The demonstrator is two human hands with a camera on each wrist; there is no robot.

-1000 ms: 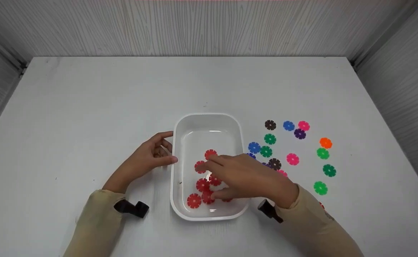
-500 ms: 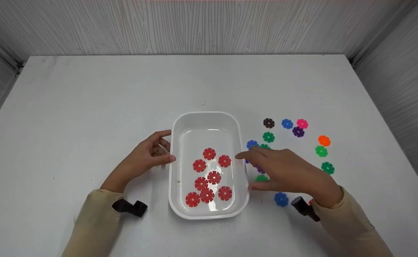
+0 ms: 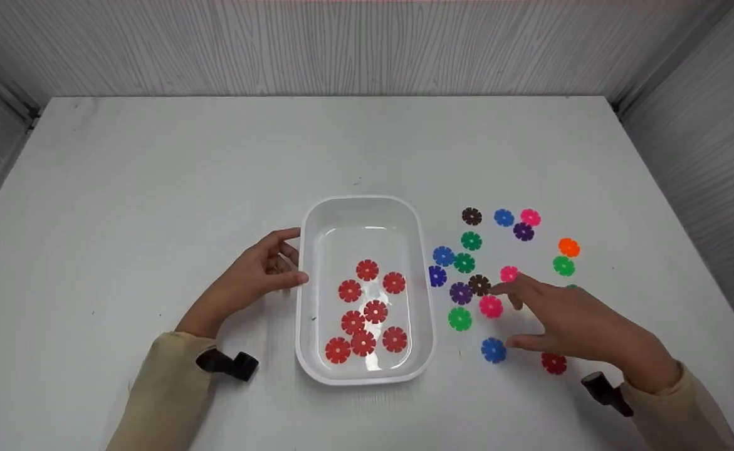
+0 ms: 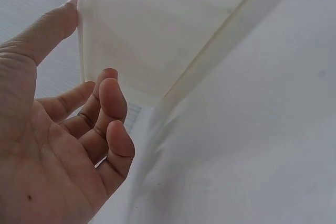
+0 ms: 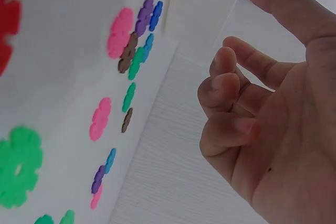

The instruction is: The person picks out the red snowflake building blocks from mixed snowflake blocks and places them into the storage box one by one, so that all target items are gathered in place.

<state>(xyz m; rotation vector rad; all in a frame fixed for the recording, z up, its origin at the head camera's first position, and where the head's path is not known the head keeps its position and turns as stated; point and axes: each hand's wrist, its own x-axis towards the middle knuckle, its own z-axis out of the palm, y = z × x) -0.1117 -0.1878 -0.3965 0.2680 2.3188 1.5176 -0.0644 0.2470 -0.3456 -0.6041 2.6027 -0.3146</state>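
Note:
A white rectangular tray stands in mid-view with several red notched plastic discs on its floor. My left hand rests at the tray's left side, thumb and index fingertips touching the rim, the other fingers loosely bent beside the wall. To the right of the tray, my right hand hovers over the scattered discs with thumb and fingers apart, holding nothing. Near its fingertips lie a pink disc, a brown disc and a blue disc. A red disc lies below the hand.
More discs spread right of the tray, among them an orange disc, a light green disc and a dark purple disc. Some touch or overlap. Wood-grain panels close off the white table at the back and sides.
My right hand has drawn back from above the tray to the right, over the loose discs, uncovering the red discs inside. The left hand stays at the tray's left rim.

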